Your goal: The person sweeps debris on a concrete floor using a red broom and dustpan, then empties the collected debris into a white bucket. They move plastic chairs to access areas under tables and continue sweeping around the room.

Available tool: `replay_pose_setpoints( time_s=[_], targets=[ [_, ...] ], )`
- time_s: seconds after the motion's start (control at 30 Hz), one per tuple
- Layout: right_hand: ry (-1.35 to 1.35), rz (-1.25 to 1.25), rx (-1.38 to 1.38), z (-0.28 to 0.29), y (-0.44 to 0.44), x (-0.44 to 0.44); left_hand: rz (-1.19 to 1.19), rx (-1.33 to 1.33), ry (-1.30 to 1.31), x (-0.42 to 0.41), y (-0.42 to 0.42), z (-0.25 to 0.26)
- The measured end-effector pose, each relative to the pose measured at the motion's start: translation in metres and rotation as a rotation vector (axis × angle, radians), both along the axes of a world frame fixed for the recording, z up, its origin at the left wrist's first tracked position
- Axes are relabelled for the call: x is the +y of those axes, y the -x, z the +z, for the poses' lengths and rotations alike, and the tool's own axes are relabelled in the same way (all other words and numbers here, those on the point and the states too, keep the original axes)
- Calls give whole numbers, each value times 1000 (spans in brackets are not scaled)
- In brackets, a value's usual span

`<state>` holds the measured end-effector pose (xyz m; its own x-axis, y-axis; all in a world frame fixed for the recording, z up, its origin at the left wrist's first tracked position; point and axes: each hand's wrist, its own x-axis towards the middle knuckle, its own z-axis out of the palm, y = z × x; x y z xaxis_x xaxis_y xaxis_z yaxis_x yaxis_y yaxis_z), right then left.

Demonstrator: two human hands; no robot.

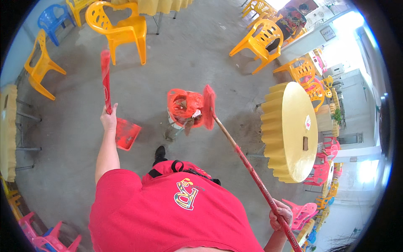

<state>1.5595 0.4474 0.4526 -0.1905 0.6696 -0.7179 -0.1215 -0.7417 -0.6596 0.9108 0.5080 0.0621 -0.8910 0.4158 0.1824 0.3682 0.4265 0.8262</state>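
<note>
My left hand point(109, 118) grips the red handle point(106, 78) of a long-handled dustpan. Its red pan point(126, 134) hangs beside my forearm, tilted, with dark smudges inside. In my right hand point(280, 215) is the red-wrapped stick of a broom point(252, 170). The broom's red head point(209, 107) is raised at the right rim of a waste bin, and I cannot tell whether it touches. That bin point(176, 123) is lined with a red plastic bag point(195, 100) and holds crumpled litter, including a white scrap point(196, 113).
A round table with a gold cloth point(292, 126) stands to the right. Yellow plastic chairs point(126, 30) are ahead and ahead-right point(259, 41). Another cloth-covered table point(8, 132) is at the left edge. Pink chairs point(52, 237) lie behind-left. A person point(291, 20) is at the far right.
</note>
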Motion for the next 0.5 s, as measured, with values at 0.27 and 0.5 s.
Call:
replay_pose_setpoints(
  time_s=[0.27,0.5],
  targets=[
    [-29,-68,-165,16,23,34,57,-280,-24,-31,9,-66],
    [4,-110,-123,-61,-3,67,5,-235,44,-34,9,-57]
  ],
)
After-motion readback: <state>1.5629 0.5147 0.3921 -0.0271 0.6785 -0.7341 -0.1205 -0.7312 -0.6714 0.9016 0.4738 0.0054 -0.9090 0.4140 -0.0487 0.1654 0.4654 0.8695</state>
